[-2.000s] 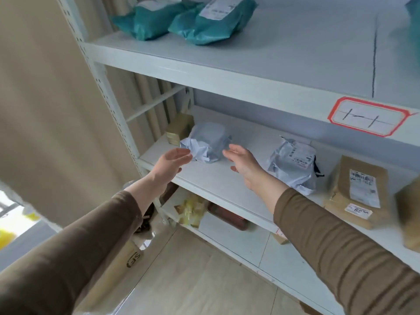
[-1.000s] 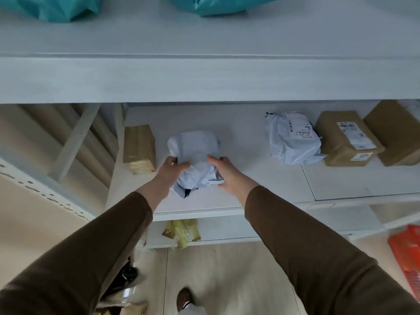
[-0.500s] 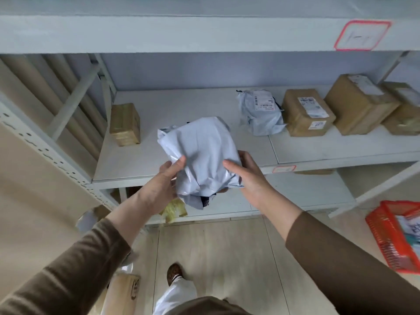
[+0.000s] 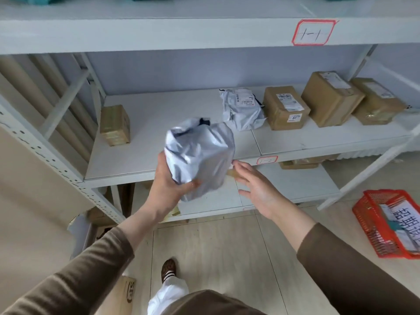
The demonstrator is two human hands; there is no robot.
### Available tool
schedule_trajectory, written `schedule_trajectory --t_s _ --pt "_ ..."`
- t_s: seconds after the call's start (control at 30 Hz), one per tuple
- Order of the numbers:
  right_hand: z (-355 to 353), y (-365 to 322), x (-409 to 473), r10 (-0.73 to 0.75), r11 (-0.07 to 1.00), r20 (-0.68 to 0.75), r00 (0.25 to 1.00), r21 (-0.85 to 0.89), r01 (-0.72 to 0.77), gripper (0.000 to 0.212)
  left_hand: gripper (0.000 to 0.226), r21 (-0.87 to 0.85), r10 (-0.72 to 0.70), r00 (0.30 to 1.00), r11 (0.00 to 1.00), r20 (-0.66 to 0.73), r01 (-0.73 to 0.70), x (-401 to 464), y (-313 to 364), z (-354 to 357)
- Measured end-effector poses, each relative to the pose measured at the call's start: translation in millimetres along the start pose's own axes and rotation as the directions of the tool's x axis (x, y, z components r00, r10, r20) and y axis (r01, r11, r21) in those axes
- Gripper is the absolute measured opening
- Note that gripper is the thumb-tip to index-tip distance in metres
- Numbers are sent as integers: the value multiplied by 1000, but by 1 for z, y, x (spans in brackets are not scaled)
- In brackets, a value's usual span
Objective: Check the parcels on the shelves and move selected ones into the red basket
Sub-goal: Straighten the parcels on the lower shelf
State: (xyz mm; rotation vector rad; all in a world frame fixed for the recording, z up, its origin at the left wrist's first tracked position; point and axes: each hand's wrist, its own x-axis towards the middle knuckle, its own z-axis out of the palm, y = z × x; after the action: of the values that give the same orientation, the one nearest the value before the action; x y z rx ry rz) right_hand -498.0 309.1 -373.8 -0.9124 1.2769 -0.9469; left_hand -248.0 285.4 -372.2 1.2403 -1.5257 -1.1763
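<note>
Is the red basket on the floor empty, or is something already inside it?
Not empty: the red basket holds a white printed sheet over other items.

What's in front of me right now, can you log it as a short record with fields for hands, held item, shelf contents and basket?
left hand: left hand grips the grey poly parcel from below, in front of the middle shelf
right hand: right hand open beside the parcel, holding nothing
shelf contents: small brown box at left; second grey mailer; three brown boxes, nearest one
basket: red basket on the floor at right, paper inside
shelf tag: red-outlined label on the upper shelf edge
</note>
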Motion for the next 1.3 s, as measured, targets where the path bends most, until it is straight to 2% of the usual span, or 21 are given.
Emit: schedule_trajectory --t_s 0.03,0.07,0.13,0.17,0.23,0.3,0.37,0.43,0.5,0.53,0.6,0.67,0.7,0.73,0.83,0.93,0.97,1.07,1.13,1.2,1.3 --pt "-1 -2 1 60 993 29 998 101 -63 65 92 252 151 987 959 -54 -133 3 -2 -4" --pt "-2 -3 3 96 971 78 992 213 -111 75 90 510 337 940 817 -44 -269 6 -5 -10" --pt "0 -5 7 121 901 188 975 392 -187 84 84 800 601 788 404 133 -444 15 -12 -22" --pt "3 -7 8 124 870 231 965 443 -218 85 78 845 665 712 229 227 -484 19 -14 -27" --pt "9 -10 10 117 848 307 945 464 -256 85 68 850 734 579 5 354 -526 27 -19 -35" --pt "19 -14 11 104 866 328 939 434 -248 81 63 828 755 499 -103 426 -551 29 -23 -38" --pt "31 -17 12 95 884 282 955 417 -211 65 68 821 745 487 -141 457 -554 27 -28 -37" --pt "40 -15 18 69 877 232 970 449 -170 50 73 813 720 515 -117 465 -571 26 -31 -35" --pt "41 -12 29 50 890 140 989 443 -108 49 83 771 658 570 -24 492 -637 21 -35 -37" --pt "37 -13 35 54 922 62 997 379 -74 49 93 730 616 611 83 497 -678 17 -37 -39" --pt "22 -19 43 40 988 -52 998 152 -32 56 108 616 521 741 434 424 -658 9 -35 -44" --pt "5 -28 50 39 995 -8 999 -94 -39 65 117 453 329 917 798 226 -398 9 -26 -47" --pt "1 -33 53 52 982 63 997 -186 -39 67 123 330 199 970 914 137 -234 15 -22 -47" --pt "-1 -39 55 81 967 154 985 -253 -40 69 128 227 76 992 969 102 -98 24 -18 -49" --pt "5 -57 67 168 912 363 917 -410 -4 72 135 240 -141 942 969 304 68 52 -10 -55" --pt "18 -76 77 190 884 409 892 -467 26 77 112 155 -326 773 945 544 290 61 -12 -53" --pt "20 -79 82 165 882 395 904 -469 44 86 102 93 -332 762 936 556 340 62 -15 -51" --pt "22 -85 100 -65 830 193 979 -534 160 109 88 -96 -359 838 897 411 432 64 -34 -52" --pt "20 -75 112 -222 871 -11 975 -452 194 108 83 -259 -390 876 849 284 462 67 -44 -53" --pt "26 -57 116 -156 950 -81 984 -285 127 113 79 -400 -431 887 793 167 461 74 -51 -53" --pt "44 -17 117 101 984 47 994 -152 -93 122 76 -522 -517 855 723 26 453 88 -53 -49"
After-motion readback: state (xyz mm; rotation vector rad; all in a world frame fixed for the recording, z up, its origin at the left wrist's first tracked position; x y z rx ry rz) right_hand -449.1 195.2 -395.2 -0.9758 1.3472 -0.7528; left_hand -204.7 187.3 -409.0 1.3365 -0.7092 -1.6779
